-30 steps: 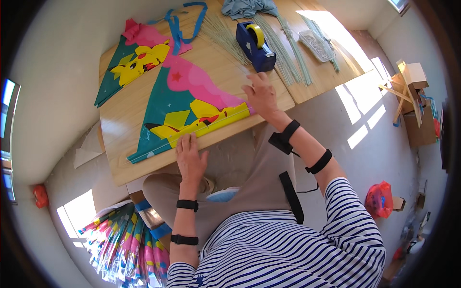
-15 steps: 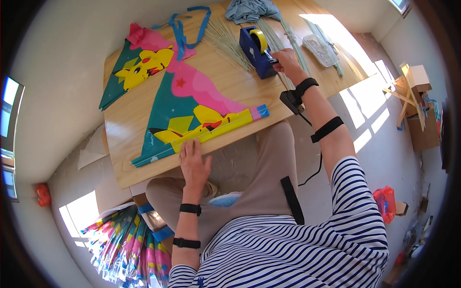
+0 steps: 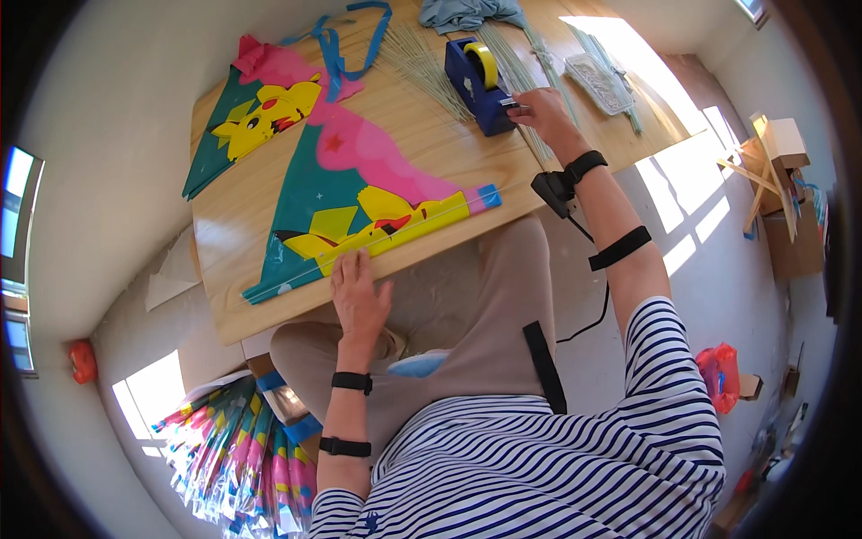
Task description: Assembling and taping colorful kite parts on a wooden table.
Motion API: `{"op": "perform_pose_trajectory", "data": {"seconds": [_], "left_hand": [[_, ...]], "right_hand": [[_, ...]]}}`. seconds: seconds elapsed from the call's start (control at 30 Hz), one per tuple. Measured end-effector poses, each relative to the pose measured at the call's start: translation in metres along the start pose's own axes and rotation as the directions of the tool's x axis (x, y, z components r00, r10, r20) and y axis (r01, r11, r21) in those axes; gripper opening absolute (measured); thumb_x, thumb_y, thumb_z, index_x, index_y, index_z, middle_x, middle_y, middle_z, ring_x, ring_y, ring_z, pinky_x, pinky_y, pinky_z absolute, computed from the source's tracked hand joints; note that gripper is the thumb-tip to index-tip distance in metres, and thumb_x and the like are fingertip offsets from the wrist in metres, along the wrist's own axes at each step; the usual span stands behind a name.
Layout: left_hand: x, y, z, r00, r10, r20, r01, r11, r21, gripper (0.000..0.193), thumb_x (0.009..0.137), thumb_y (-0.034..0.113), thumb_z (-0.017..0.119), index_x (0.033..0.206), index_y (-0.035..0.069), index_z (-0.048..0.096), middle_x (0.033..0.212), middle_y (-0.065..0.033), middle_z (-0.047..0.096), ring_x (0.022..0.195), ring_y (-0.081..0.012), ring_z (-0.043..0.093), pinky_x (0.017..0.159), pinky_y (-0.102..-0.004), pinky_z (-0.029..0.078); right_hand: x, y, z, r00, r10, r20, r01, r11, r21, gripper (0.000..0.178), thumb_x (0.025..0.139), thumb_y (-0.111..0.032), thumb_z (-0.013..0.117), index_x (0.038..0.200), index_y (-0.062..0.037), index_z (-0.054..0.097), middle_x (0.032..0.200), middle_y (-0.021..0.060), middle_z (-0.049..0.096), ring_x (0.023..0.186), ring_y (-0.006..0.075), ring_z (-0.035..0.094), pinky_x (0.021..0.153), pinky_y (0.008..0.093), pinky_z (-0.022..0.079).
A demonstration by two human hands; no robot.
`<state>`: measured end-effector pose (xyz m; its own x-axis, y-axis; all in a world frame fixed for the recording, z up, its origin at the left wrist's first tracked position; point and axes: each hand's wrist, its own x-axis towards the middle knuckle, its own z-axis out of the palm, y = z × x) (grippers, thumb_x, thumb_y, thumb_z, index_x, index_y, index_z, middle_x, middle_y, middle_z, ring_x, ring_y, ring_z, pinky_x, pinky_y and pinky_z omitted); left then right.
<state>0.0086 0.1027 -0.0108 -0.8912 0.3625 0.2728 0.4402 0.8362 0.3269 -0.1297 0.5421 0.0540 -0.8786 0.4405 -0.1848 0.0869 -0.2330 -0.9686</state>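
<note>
My left hand [image 3: 359, 301] lies with fingers spread on the near edge of a printed kite sheet [image 3: 310, 193], green and pink with a yellow cartoon animal. Along that edge the sheet is folded over, and a thin stick seems to run under the fold. My right hand [image 3: 546, 119] pinches at the cutting end of a blue tape dispenser [image 3: 467, 88], which holds a yellow tape roll [image 3: 486, 65]. The tape's end appears to be between thumb and fingers, but it barely shows.
A second folded sheet [image 3: 256, 126] lies behind, near a blue ribbon [image 3: 334, 56]. Thin sticks [image 3: 422, 72], a clear plastic tray [image 3: 600, 85] and grey-blue cloth [image 3: 471, 13] occupy the table's far side. Finished-looking kites [image 3: 242, 458] hang at lower left. A black cable [image 3: 603, 310] trails from my right wrist.
My right hand has shifted slightly at the dispenser's cutter, with its fingers closer together. My left hand stays on the sheet's edge. The whole view has shifted slightly.
</note>
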Motion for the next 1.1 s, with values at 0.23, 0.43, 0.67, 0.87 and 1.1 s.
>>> {"op": "perform_pose_trajectory", "data": {"seconds": [0.23, 0.43, 0.67, 0.87, 1.1], "left_hand": [[-0.002, -0.005, 0.003, 0.999, -0.017, 0.041, 0.016, 1.000, 0.007, 0.077, 0.074, 0.018, 0.085, 0.143, -0.002, 0.055, 0.141, -0.0193, 0.051, 0.137, -0.0414, 0.044, 0.115, -0.0504, 0.037], [0.005, -0.002, 0.004, 0.999, 0.010, 0.033, -0.010, 1.000, 0.000, 0.077, 0.075, 0.017, 0.085, 0.143, -0.002, 0.054, 0.141, -0.0197, 0.051, 0.136, -0.0421, 0.044, 0.115, -0.0505, 0.038], [0.000, -0.003, 0.004, 0.999, -0.002, 0.032, 0.001, 1.000, 0.019, 0.077, 0.075, 0.017, 0.085, 0.143, -0.002, 0.054, 0.141, -0.0195, 0.050, 0.136, -0.0426, 0.044, 0.115, -0.0508, 0.038], [0.003, -0.002, 0.005, 0.999, 0.003, 0.040, -0.003, 1.000, 0.003, 0.077, 0.074, 0.017, 0.085, 0.142, -0.002, 0.055, 0.141, -0.0190, 0.051, 0.136, -0.0421, 0.045, 0.114, -0.0510, 0.038], [0.002, -0.002, 0.006, 0.999, 0.003, 0.033, -0.003, 1.000, 0.015, 0.078, 0.073, 0.017, 0.086, 0.142, -0.001, 0.054, 0.141, -0.0185, 0.050, 0.137, -0.0417, 0.045, 0.114, -0.0508, 0.038]], "right_hand": [[-0.011, 0.030, -0.012, 0.995, 0.087, 0.048, -0.090, 0.994, 0.068, 0.019, 0.096, -0.009, 0.068, 0.107, 0.0034, 0.061, 0.100, 0.0156, 0.069, 0.100, 0.0299, 0.074, 0.084, 0.0423, 0.061], [-0.039, 0.051, -0.027, 0.966, 0.244, 0.082, -0.246, 0.789, 0.564, 0.022, 0.098, -0.012, 0.067, 0.111, 0.0043, 0.060, 0.099, 0.0179, 0.067, 0.095, 0.0348, 0.072, 0.093, 0.0502, 0.060], [-0.047, 0.048, -0.014, 0.925, 0.377, -0.042, -0.285, 0.764, 0.578, 0.031, 0.091, -0.022, 0.080, 0.107, -0.0044, 0.059, 0.093, 0.0130, 0.063, 0.085, 0.0302, 0.069, 0.090, 0.0532, 0.060], [-0.023, 0.049, -0.008, 0.941, 0.318, -0.117, -0.235, 0.861, 0.451, 0.017, 0.095, -0.010, 0.069, 0.111, -0.0072, 0.064, 0.101, 0.0137, 0.067, 0.096, 0.0312, 0.070, 0.094, 0.0537, 0.057], [-0.025, 0.048, -0.004, 0.985, 0.148, -0.089, -0.104, 0.920, 0.378, 0.017, 0.097, -0.004, 0.062, 0.113, -0.0001, 0.059, 0.112, 0.0186, 0.070, 0.110, 0.0356, 0.071, 0.092, 0.0527, 0.057]]}}
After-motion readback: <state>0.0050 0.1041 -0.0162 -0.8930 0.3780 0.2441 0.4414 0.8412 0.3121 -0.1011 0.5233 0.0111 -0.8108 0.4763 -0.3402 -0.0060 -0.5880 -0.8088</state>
